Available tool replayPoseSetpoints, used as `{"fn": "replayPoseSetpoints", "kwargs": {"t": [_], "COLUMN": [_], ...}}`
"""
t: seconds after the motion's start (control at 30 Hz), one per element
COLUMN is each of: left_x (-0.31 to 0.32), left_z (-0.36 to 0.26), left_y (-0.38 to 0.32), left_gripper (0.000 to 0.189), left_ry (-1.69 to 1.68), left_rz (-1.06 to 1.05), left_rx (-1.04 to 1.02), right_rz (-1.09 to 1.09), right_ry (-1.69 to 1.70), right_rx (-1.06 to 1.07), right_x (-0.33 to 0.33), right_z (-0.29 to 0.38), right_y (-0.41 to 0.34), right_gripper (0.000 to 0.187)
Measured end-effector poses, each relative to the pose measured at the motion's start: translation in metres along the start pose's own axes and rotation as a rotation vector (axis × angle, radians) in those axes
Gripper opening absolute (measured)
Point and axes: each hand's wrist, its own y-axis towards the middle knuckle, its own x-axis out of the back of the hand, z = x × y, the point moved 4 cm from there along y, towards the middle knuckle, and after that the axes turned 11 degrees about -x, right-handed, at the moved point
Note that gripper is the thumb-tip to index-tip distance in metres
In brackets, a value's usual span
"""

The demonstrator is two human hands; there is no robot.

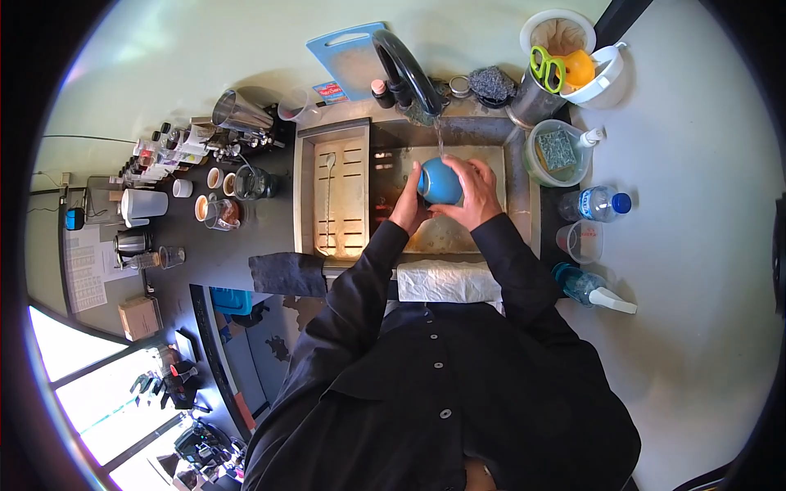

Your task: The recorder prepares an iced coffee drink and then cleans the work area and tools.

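Both hands hold a blue rounded cup (443,181) over the stainless steel sink (457,242). My left hand (408,205) grips it around the rim, on its left side. My right hand (478,190) cups the right side, with its fingers over the top and the thumb below. From the black curved faucet (408,58) a thin stream of water runs down to the cup and the right fingertips. The cup lies tilted, its opening turned towards the left palm, so its inside is mostly hidden.
A slotted metal tray (341,202) with a long twisted bar spoon (330,184) covers the sink's left part. Right of the sink stand a plastic tub with a sponge (557,150), a water bottle (595,204) and a spray bottle (583,285). A white cloth (448,281) hangs over the front edge.
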Motion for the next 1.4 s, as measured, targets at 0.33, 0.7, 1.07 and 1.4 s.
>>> {"fn": "replayPoseSetpoints", "kwargs": {"t": [0.33, 0.7, 1.07, 1.4], "left_x": [-0.033, 0.019, -0.036, -0.081], "left_z": [-0.062, -0.031, -0.071, -0.068], "left_y": [-0.013, 0.018, -0.024, -0.026], "left_gripper": [0.069, 0.088, 0.093, 0.078], "left_ry": [0.941, 0.319, 1.151, 1.461], "left_rz": [0.016, -0.022, 0.017, 0.047], "left_rx": [-0.716, -0.154, -0.759, -1.160], "right_rz": [-0.206, -0.106, -0.176, -0.271], "right_ry": [0.473, 0.168, 0.315, 0.400], "right_rx": [-0.348, -0.160, -0.147, -0.250], "right_x": [-0.030, -0.012, -0.026, -0.047], "right_z": [-0.037, -0.011, -0.026, -0.036], "right_y": [-0.012, 0.042, -0.008, 0.009], "right_gripper": [0.090, 0.094, 0.095, 0.098]}}
